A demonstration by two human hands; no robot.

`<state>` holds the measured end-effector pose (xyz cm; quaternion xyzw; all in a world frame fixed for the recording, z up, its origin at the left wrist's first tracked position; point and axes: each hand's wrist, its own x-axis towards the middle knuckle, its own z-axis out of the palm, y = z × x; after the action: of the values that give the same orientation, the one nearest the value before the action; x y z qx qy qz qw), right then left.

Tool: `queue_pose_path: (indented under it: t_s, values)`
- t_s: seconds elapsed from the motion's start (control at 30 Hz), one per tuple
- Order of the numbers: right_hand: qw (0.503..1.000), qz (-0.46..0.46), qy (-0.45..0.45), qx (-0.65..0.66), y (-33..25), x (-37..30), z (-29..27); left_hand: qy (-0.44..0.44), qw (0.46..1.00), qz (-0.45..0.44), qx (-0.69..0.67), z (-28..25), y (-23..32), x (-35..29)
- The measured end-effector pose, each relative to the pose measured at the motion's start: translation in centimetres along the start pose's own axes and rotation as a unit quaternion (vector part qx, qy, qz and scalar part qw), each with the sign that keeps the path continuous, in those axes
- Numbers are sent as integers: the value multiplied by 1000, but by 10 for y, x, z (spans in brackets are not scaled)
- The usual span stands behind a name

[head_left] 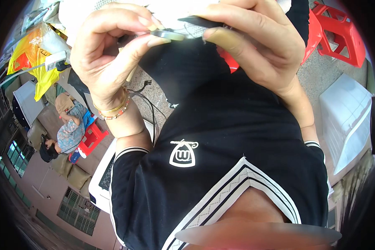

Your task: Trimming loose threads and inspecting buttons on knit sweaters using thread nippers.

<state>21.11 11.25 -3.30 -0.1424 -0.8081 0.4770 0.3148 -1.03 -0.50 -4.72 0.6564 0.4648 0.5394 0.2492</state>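
Head view: left hand [112,54] pinches a small grey-green ring [167,34]; right hand [258,41] grips a dark flat piece [200,21] touching it, red stool [339,31] nearby

Black shirt [237,137] with a white emblem on the chest and white zigzag-patterned trim edged in black stripes at the collar; white-and-black bands on the sleeve cuffs. Left of the shirt, a gold bangle [112,109] beside a bracelet of orange, white and dark beads [120,113], farther left a yellow-and-orange plastic bag [33,58] and a small red stool [91,137]. Right of the shirt, red plastic stools [337,33] and a white panel [346,121]; above the shirt, a pale green-grey disc [171,35].
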Motion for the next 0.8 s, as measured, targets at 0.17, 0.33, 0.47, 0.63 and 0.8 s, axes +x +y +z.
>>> queue_pose_path:
  t_s: [0.17,0.33,0.47,0.63,0.8]
  values:
    - [996,-11,71,47,2,-8,-4,39,998,-41,0,18,20,9]
    - [987,77,111,86,14,-12,-5,-1,937,-82,339,33,35,37]
    - [984,98,115,90,20,-14,-10,-85,934,-65,342,20,24,40]
    - [990,45,67,112,34,-9,-9,-91,895,-54,432,21,25,51]
    - [982,61,81,160,43,3,-10,-63,920,-102,373,19,23,62]
